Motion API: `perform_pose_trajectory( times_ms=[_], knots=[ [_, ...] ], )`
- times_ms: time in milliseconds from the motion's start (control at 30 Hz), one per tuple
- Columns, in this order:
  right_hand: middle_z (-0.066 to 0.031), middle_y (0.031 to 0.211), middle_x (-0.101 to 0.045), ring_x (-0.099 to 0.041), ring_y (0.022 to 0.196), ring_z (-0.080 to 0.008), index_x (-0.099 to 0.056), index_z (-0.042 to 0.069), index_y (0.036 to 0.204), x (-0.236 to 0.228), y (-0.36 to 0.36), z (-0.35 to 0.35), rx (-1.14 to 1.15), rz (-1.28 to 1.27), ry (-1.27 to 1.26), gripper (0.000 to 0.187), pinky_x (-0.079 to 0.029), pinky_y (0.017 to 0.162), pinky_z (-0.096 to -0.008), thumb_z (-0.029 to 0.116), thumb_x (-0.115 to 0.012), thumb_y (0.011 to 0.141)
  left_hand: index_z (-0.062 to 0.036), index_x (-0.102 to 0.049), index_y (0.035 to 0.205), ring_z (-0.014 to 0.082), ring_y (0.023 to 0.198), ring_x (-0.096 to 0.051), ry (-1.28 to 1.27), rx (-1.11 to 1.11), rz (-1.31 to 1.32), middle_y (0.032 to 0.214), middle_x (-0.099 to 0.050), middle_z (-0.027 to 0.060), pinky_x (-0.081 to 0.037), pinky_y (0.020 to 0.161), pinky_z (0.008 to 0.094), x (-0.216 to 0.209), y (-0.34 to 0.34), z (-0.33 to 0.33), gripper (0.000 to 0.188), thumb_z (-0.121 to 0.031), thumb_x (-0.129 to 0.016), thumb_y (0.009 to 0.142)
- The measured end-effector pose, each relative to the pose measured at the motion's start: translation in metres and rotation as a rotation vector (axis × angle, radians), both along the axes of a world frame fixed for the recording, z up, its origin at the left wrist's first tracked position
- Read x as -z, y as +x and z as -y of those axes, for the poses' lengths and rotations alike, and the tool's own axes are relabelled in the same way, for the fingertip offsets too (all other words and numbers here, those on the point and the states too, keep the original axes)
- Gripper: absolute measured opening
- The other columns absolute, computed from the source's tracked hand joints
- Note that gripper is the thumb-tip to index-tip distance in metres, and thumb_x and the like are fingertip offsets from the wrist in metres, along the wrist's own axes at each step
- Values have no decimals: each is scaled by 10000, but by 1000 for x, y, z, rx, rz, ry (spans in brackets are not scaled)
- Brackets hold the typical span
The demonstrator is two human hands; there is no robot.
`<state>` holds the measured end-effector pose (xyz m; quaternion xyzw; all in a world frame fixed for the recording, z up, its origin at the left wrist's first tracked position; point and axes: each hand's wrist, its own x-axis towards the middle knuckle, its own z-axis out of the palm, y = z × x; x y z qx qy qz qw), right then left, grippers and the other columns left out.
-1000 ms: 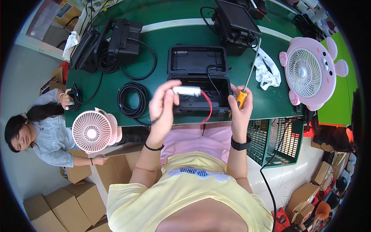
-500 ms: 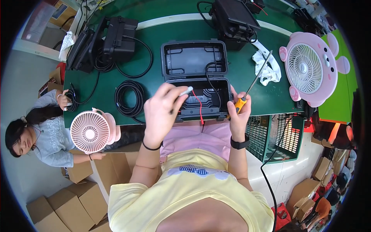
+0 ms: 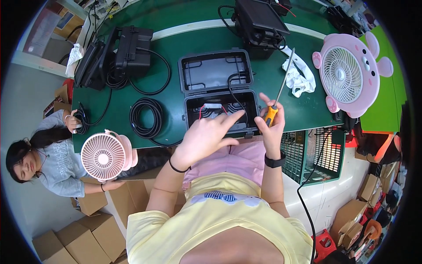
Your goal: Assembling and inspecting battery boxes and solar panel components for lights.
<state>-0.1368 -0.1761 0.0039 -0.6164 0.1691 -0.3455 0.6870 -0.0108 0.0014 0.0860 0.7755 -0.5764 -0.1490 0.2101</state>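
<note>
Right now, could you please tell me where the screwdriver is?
In the head view, the screwdriver is in the right hand, just right of the open black box.

- Dark green workbench (image 3: 172, 94), a pale strip (image 3: 193, 28) running across it
- Open black hinged case (image 3: 215, 74) near the front edge, lid laid back
- Coiled black cable (image 3: 134, 119), left of it
- Black latched cases (image 3: 134, 46), back left
- Another black case (image 3: 260, 25), back right
- Crumpled white cloth (image 3: 300, 82), near the pink animal-faced fan (image 3: 342, 75)
</note>
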Motion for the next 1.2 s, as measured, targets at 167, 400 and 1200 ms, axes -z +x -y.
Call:
perform_pose_trajectory(
  times_ms=[167, 400, 1200],
  knots=[
    [-149, 1396, -551, -508, 895, -86, -510, 69, 1167, -20, 30, 28, 89, 37, -65, 393, -475, 843, -268, 79, -749, 855, -209, -246, 1578, 176, 565, -648, 26, 4, 374, 826, -621, 60, -555, 488, 309, 6, -10, -5, 937, -17, -633, 747],
    [-138, 1257, -653, -609, 1158, -195, -538, 43, 1140, -51, 76, 48, 20, -137, -328, 314, -449, 971, -287, 84, -719, 887, -239, -390, 1522, 159, 684, -662, -126, 82, 477, 991, -676, 47, -572, 607, 269, 24, -27, -18, 782, -113, -629, 788],
    [-150, 1130, -732, -725, 956, -200, -534, 56, 991, -56, 39, -9, 378, -65, -784, 258, -541, 800, -261, -94, -682, 842, -139, -710, 1024, 223, 1018, -659, -510, -267, 420, 1023, -705, -5, -534, 839, 356, 3, 6, -31, 374, -316, -808, 709]
  ],
)
